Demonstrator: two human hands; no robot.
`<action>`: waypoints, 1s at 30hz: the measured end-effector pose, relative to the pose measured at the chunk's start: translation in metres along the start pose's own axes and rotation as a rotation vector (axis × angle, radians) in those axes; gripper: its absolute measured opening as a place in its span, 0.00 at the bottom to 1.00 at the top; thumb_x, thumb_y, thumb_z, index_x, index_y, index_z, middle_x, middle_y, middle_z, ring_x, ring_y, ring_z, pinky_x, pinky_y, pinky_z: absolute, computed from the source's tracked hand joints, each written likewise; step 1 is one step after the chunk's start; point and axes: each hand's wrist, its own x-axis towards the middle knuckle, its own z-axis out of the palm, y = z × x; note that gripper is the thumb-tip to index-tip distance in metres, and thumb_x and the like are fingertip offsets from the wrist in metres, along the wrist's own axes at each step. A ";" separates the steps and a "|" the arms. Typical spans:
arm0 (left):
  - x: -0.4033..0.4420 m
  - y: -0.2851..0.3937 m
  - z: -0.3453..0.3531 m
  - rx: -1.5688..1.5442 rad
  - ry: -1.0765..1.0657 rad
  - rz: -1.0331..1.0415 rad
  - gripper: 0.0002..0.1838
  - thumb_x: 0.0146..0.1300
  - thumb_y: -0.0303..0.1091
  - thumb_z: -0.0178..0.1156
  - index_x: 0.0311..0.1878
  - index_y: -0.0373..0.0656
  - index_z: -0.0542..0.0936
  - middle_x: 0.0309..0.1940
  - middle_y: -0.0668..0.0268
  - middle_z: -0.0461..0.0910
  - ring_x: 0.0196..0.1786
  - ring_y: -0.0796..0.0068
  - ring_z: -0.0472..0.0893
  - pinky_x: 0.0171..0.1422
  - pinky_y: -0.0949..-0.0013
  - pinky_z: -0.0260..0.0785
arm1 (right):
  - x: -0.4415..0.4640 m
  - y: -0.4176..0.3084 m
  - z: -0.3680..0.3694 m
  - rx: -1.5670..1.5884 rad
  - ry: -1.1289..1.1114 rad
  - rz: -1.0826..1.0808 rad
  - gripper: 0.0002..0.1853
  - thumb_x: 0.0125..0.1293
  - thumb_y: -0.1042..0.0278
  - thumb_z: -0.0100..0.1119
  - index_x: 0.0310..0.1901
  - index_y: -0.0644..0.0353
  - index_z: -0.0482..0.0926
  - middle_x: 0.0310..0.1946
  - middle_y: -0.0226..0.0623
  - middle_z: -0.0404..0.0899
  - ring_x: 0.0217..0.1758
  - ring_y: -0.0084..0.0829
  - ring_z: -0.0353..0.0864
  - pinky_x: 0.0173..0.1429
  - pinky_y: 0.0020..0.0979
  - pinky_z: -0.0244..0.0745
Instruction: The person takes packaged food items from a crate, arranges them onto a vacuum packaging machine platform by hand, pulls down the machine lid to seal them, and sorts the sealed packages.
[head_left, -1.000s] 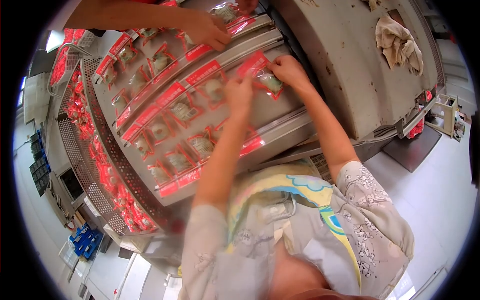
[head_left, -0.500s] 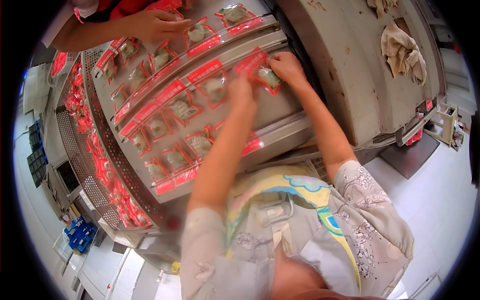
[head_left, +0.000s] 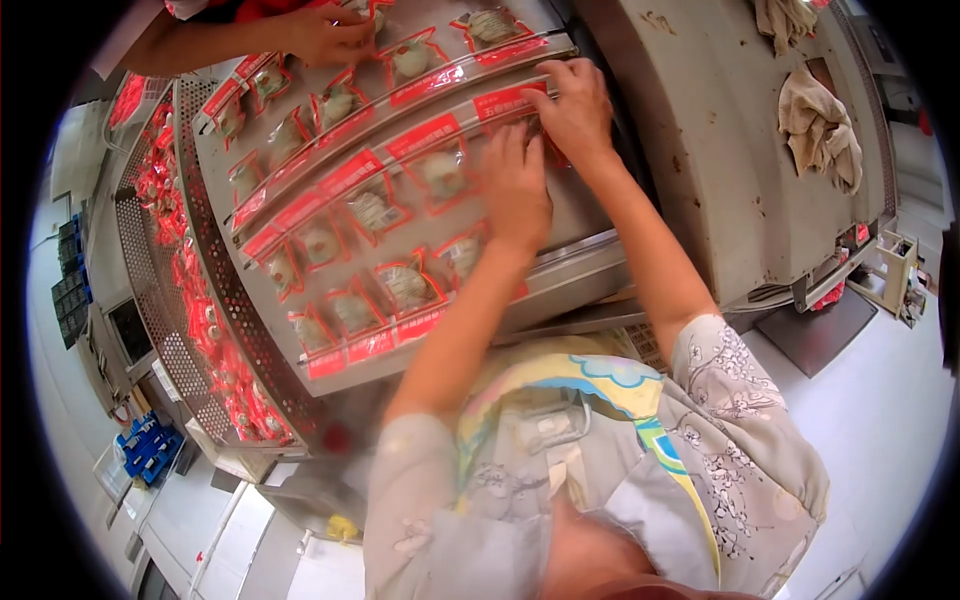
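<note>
A clear plastic food packet with a red printed top band (head_left: 508,102) lies at the right end of the middle row, its band along a metal bar. My right hand (head_left: 578,112) has thumb and fingers closed at the band's right corner. Over the packet's body, which it mostly hides, my left hand (head_left: 518,185) rests with fingers stretched out and slightly blurred. To its left is another packet (head_left: 440,172) with a pale greenish, rounded content. More such packets, including one nearer me (head_left: 408,284), lie in rows on the metal machine bed (head_left: 575,205).
Another person's hand (head_left: 330,35) touches packets in the far row. At left, a perforated metal trough (head_left: 160,325) holds many red packets. A large metal cover (head_left: 690,130) stands on the right, with a crumpled cloth (head_left: 818,125) on it.
The packet has moved slightly up and left, and its red band now lies along the bar. My right hand rose with it; my left hand shifted right, off the band onto the packet's body.
</note>
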 end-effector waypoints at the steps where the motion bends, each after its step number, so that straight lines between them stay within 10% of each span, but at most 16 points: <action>1: 0.001 -0.003 0.002 0.013 -0.005 0.006 0.25 0.50 0.24 0.60 0.56 0.41 0.75 0.60 0.57 0.70 0.65 0.53 0.65 0.69 0.54 0.57 | 0.004 0.003 0.008 0.044 -0.070 -0.018 0.11 0.49 0.59 0.70 0.32 0.52 0.83 0.34 0.38 0.76 0.43 0.43 0.75 0.48 0.41 0.72; 12: -0.083 0.018 -0.101 -0.239 -0.024 -0.073 0.24 0.47 0.28 0.68 0.51 0.41 0.77 0.51 0.56 0.74 0.55 0.53 0.72 0.58 0.56 0.66 | -0.022 -0.011 0.004 0.322 0.071 -0.049 0.15 0.54 0.61 0.68 0.40 0.57 0.81 0.42 0.40 0.76 0.47 0.45 0.74 0.53 0.40 0.69; 21: -0.145 -0.014 -0.109 -0.182 -0.162 0.122 0.14 0.45 0.20 0.61 0.38 0.42 0.81 0.34 0.65 0.77 0.39 0.62 0.76 0.43 0.63 0.70 | -0.179 -0.052 -0.109 0.387 -0.291 0.064 0.10 0.55 0.73 0.65 0.40 0.60 0.79 0.46 0.42 0.75 0.51 0.43 0.74 0.53 0.36 0.71; 30: -0.160 -0.006 -0.136 -0.190 -0.086 0.112 0.22 0.49 0.26 0.66 0.50 0.42 0.78 0.50 0.57 0.74 0.54 0.57 0.73 0.56 0.58 0.68 | -0.293 -0.082 -0.193 0.260 -0.264 0.315 0.08 0.55 0.75 0.65 0.37 0.61 0.79 0.47 0.42 0.77 0.50 0.42 0.76 0.53 0.33 0.71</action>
